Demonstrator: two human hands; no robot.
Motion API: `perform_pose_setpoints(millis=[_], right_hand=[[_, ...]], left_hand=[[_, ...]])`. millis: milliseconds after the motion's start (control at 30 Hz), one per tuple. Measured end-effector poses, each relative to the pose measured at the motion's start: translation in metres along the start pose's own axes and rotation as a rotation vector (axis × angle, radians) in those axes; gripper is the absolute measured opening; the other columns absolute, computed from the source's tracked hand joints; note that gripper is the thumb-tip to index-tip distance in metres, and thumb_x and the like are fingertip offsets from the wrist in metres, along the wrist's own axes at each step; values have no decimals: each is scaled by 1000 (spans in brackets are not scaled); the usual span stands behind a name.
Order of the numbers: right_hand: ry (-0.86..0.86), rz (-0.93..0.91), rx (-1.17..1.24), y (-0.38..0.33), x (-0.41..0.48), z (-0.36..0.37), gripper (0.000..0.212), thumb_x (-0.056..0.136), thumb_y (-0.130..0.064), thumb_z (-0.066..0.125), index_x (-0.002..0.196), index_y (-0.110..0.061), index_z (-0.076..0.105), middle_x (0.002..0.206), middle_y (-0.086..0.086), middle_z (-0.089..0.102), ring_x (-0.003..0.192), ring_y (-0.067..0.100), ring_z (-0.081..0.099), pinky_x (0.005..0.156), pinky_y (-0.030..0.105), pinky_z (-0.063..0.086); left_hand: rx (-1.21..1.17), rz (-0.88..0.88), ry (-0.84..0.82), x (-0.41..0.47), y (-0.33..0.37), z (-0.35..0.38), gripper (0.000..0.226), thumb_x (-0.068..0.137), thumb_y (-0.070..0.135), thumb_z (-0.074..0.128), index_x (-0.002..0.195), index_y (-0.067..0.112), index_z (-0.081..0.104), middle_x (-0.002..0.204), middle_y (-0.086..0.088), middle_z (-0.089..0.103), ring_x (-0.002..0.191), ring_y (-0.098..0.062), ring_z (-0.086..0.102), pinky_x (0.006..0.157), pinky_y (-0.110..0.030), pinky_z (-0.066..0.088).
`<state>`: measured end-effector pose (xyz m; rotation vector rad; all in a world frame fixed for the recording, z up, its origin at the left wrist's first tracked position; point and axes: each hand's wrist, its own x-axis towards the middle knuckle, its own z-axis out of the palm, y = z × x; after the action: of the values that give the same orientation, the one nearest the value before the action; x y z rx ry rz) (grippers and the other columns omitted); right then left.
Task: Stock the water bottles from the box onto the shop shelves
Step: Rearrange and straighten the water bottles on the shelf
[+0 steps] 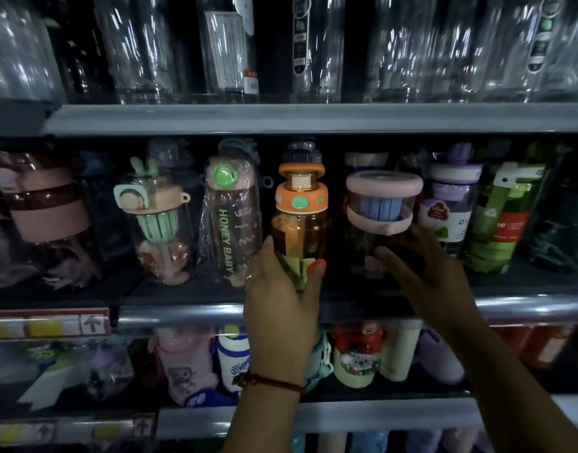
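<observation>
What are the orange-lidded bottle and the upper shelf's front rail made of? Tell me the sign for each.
Orange-lidded bottle: likely clear amber-tinted plastic, glossy; you see through it, and the lid looks matte and opaque. Upper shelf's front rail: grey metal or glossy plastic; streaky highlights, unclear which.

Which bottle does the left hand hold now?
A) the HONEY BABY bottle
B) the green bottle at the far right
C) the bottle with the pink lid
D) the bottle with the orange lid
D: the left hand curls round the orange-lid bottle on the middle shelf, while the right hand holds the pink-lid bottle.
</observation>
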<state>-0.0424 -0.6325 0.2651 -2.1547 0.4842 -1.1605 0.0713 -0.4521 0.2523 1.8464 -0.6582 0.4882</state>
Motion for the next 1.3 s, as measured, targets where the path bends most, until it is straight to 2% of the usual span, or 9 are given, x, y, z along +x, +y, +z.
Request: perform_pose_setpoints(millis=[67, 200, 367, 633, 800, 900, 1133, 1200, 1300], right_hand=[[1, -1, -13, 1, -1, 0, 61, 88, -60, 64, 139, -28, 55, 113, -18, 76, 107, 5, 72, 89, 47, 61], [4, -2, -26, 1, -2, 1, 51, 92, -55, 66, 135, -31, 57, 114, -15, 77, 108, 8, 73, 89, 50, 60], [4, 8, -33, -1, -2, 0, 57, 89, -61, 64, 138, -31, 56, 113, -13, 77, 107, 9, 73, 89, 51, 60], [-16, 22, -18, -6, -2, -3, 60, 87, -62, 64, 137, -31, 56, 113, -17, 76, 104, 2, 72, 90, 46, 61], [-35, 34, -2, -6, -2, -4, 54, 87, -63, 64, 135, -40, 53, 113, -20, 75, 103, -2, 71, 90, 46, 61], [-29, 17, -7, -6, -2, -4, 60, 87, -62, 63, 138, -32, 55, 113, -18, 75, 101, -1, 71, 88, 47, 62], [-24, -2, -5, -2, -2, -2, 59, 87, -62, 63, 137, -32, 54, 114, -14, 76, 102, -1, 72, 88, 45, 62], [-21, -10, -11, -1, -1, -2, 61, 88, -63, 62, 138, -30, 54, 115, -13, 76, 103, 1, 72, 87, 45, 62], [-27, -41, -39, 0, 1, -2, 59, 91, -59, 63, 140, -26, 53, 116, -12, 76, 104, 3, 72, 87, 40, 62]], left_hand=[[10, 9, 2, 0, 1, -1, 79, 89, 55, 70, 149, 13, 41, 140, -8, 55, 128, -26, 54, 103, -43, 49], [21, 9, 6, 0, 2, -2, 82, 89, 52, 71, 151, 11, 39, 144, -9, 54, 130, -26, 52, 101, -38, 46], [36, 17, 9, 0, 4, -1, 80, 88, 52, 72, 149, 11, 41, 141, -8, 56, 126, -27, 56, 96, -41, 51], [72, 5, 45, -3, 10, 4, 80, 86, 52, 74, 147, 10, 43, 139, -9, 55, 126, -27, 55, 93, -39, 51], [68, 12, 26, -3, 9, 4, 81, 88, 52, 71, 150, 9, 40, 141, -10, 54, 127, -28, 54, 95, -41, 51], [68, 16, 30, -3, 9, 4, 81, 89, 52, 70, 150, 10, 39, 142, -9, 53, 128, -27, 53, 96, -41, 50], [12, 3, 34, -4, 8, 5, 80, 88, 49, 72, 149, 9, 40, 143, -10, 50, 130, -30, 50, 103, -43, 48], [8, 18, 54, -8, 12, 4, 76, 88, 45, 75, 147, 9, 43, 142, -10, 47, 128, -29, 49, 102, -38, 46], [7, 106, 138, -17, 23, 3, 62, 86, 33, 79, 137, 9, 53, 134, -9, 47, 118, -25, 52, 94, -25, 42]])
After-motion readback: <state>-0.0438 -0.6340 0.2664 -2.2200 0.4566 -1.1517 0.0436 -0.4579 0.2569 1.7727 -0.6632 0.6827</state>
